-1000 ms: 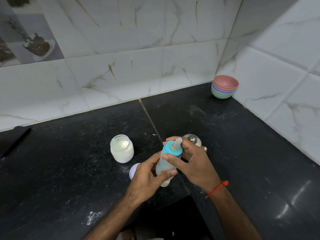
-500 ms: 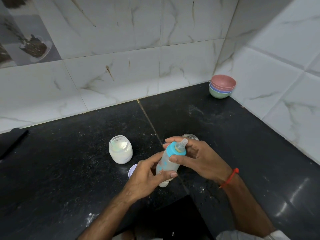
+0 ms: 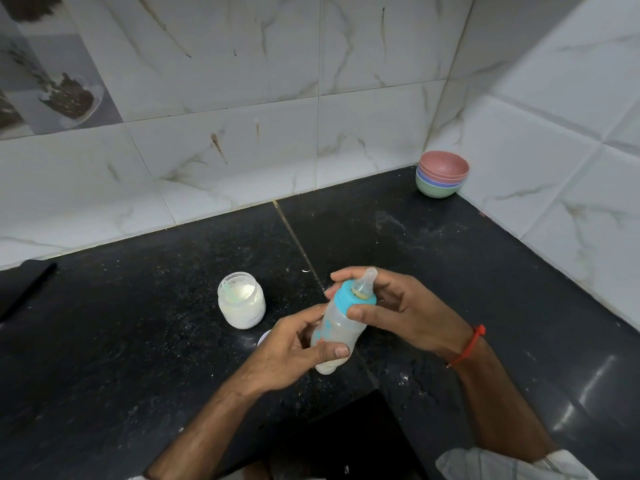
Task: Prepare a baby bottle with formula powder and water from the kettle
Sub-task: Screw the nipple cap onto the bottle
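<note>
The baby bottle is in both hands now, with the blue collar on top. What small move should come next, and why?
Probably finish turning the blue collar tight. The right hand pinches the collar while the left hand grips the baby bottle, which is tilted and holds milky liquid, so a loose top could leak when shaken.

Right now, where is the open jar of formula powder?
In the head view the formula powder jar stands lidless on the black counter, left of centre, just left of the baby bottle held in both hands.
</note>
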{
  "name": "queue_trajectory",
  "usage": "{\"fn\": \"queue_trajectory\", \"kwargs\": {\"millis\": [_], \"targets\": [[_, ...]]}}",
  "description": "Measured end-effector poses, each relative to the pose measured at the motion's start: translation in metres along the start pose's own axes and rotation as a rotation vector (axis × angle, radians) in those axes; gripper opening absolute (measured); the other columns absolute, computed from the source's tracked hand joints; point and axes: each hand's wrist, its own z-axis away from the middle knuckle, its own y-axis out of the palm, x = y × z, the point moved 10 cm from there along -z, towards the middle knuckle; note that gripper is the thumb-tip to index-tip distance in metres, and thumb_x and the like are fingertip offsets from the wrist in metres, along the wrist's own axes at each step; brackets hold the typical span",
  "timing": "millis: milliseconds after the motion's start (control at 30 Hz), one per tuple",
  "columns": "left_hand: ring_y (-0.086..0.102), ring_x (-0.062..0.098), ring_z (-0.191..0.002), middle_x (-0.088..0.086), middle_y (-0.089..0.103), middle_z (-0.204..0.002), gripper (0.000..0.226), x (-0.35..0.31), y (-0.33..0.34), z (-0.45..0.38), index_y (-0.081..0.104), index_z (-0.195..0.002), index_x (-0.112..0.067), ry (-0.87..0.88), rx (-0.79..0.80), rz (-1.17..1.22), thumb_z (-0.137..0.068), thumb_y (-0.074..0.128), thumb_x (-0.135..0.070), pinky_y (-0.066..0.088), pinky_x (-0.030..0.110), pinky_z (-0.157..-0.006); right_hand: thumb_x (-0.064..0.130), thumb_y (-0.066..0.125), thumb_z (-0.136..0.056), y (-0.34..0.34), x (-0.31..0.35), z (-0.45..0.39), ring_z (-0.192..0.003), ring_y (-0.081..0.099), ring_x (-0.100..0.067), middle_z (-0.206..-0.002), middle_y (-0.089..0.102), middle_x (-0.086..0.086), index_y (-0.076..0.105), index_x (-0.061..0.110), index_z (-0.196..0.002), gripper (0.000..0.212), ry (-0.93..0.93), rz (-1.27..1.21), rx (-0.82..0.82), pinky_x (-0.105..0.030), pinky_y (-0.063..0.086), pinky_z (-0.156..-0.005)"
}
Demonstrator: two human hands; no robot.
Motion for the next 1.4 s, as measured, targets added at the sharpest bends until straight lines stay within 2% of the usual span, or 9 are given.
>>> {"fn": "queue_trajectory", "kwargs": {"millis": [233,433,567,733,967,1033,1167,1267,1400], "targets": [[0.069,-0.003,-0.084,-0.017,0.076,-0.102,0.04,0.002,-0.001,0.002,0.065,-0.132,-0.017,0.01,-0.059,-0.048,-0.094,0.077,-0.016,0.054,0.014,-0.072,0.014,0.076,-0.094,0.004,-0.012,0.001,-0.12,0.07,-0.018,-0.125,0.073,0.0,0.063,0.015,-0.133,0.042,0.009,0.087,-0.103,-0.038,0.06,-0.098],[0.07,-0.006,-0.076,-0.021,0.078,-0.096,0.047,-0.003,-0.007,0.001,0.066,-0.131,-0.021,0.014,-0.194,-0.027,-0.087,0.078,-0.033,0.054,0.011,-0.063,0.03,0.072,-0.097,0.008,-0.019,0.002,-0.127,0.063,-0.005,-0.141,0.064,0.015,0.054,0.024,-0.145,0.052,0.014,0.066,-0.287,-0.031,0.056,-0.102],[0.069,-0.005,-0.071,-0.018,0.079,-0.096,0.057,-0.003,-0.013,0.001,0.066,-0.135,-0.025,0.006,-0.257,-0.029,-0.083,0.081,-0.043,0.053,0.012,-0.061,0.017,0.071,-0.097,0.003,-0.022,0.007,-0.124,0.067,-0.008,-0.137,0.067,0.015,0.056,0.018,-0.146,0.051,0.014,-0.068,-0.349,-0.024,0.057,-0.096],[0.076,0.006,-0.108,-0.013,0.079,-0.119,0.061,-0.009,-0.006,0.001,0.066,-0.138,-0.025,0.039,-0.244,-0.045,-0.082,0.083,-0.04,0.062,0.025,-0.089,0.021,0.09,-0.079,-0.006,-0.018,0.009,-0.108,0.072,-0.019,-0.118,0.069,-0.001,0.057,0.028,-0.12,0.053,0.008,0.019,-0.496,-0.037,0.064,-0.087],[0.074,0.001,-0.111,-0.022,0.077,-0.119,0.058,-0.02,-0.01,0.002,0.064,-0.131,-0.048,0.051,-0.327,-0.073,-0.078,0.082,-0.06,0.061,0.023,-0.092,0.05,0.074,-0.084,0.015,-0.019,0.012,-0.14,0.052,-0.004,-0.151,0.053,0.021,0.038,0.049,-0.151,0.076,-0.011,-0.15,-0.366,-0.037,0.048,-0.113],[0.074,0.004,-0.111,-0.018,0.078,-0.119,0.064,-0.013,-0.02,0.004,0.065,-0.135,-0.042,0.032,-0.38,-0.059,-0.077,0.083,-0.062,0.062,0.031,-0.096,0.047,0.07,-0.088,0.004,-0.013,0.02,-0.135,0.058,-0.008,-0.145,0.063,0.009,0.055,0.054,-0.138,0.053,-0.037,-0.147,-0.445,-0.039,0.049,-0.112],[0.072,0.0,-0.115,-0.022,0.076,-0.122,0.064,-0.011,-0.028,0.005,0.062,-0.135,-0.044,0.036,-0.386,-0.059,-0.076,0.08,-0.062,0.059,0.022,-0.097,0.033,0.074,-0.089,-0.023,-0.015,0.038,-0.102,0.075,-0.015,-0.1,0.079,-0.004,0.068,0.025,-0.119,0.031,-0.051,-0.119,-0.657,-0.055,0.054,-0.103],[0.072,-0.001,-0.114,-0.023,0.076,-0.122,0.062,-0.011,-0.025,0.004,0.062,-0.134,-0.045,0.034,-0.362,-0.059,-0.077,0.081,-0.063,0.058,0.021,-0.097,0.035,0.078,-0.085,-0.022,-0.014,0.031,-0.118,0.067,-0.014,-0.119,0.074,0.002,0.062,0.031,-0.128,0.047,-0.072,-0.062,-0.596,-0.06,0.051,-0.105],[0.072,0.008,-0.116,-0.014,0.076,-0.126,0.065,-0.021,-0.001,-0.001,0.063,-0.142,-0.031,0.064,-0.22,-0.055,-0.082,0.081,-0.049,0.061,0.029,-0.097,0.023,0.076,-0.088,-0.001,-0.021,0.011,-0.14,0.054,-0.022,-0.153,0.055,0.004,0.031,0.037,-0.156,0.083,-0.064,-0.207,-0.256,-0.054,0.047,-0.113]]}}
